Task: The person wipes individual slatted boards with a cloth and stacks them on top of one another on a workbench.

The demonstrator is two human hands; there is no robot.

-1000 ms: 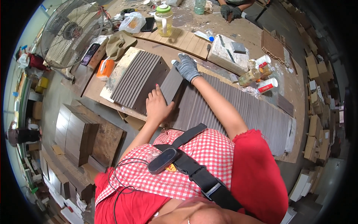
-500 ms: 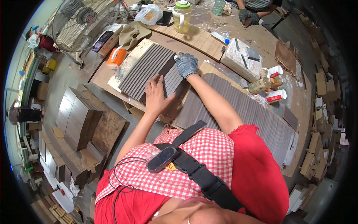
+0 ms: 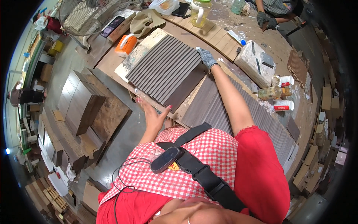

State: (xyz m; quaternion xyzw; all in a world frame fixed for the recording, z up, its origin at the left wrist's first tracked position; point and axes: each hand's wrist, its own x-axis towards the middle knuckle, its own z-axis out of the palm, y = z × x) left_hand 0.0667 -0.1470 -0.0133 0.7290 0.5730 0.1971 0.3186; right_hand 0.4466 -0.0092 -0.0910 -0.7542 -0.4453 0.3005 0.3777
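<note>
Head view: ribbed dark grey panel (image 3: 166, 72) lay on the table (image 3: 112, 61), its long axis and grooves running from the near right up to the far left, on top of a pale board (image 3: 143, 50) that stuck out past its far-left end. Left hand (image 3: 151, 114), bare, sat at the near edge of the panel, palm down, fingers (image 3: 143, 102) spread and reaching left along that edge, pressed flat rather than curled round anything. Right hand (image 3: 206, 58), in a grey glove, rested on the far right corner of the same panel with its fingers bent over the corner; whether they truly gripped the edge could not be told. So the panel lay between the two hands, one at the near side and one at the far right, each touching it, with the right arm stretched well out and the left drawn in close to the body. A second, longer run of ribbed grey strips (image 3: 238, 112) lay to the right, under the right forearm. Further off on the table stood an orange tape dispenser (image 3: 126, 43), a jug with a green lid (image 3: 199, 11) and a wrapped grey block (image 3: 255, 63), with small jars (image 3: 278, 91) near right of it. Another person's gloved hands (image 3: 266, 18) were at the far right edge. A fan (image 3: 87, 13) stood far left
</note>
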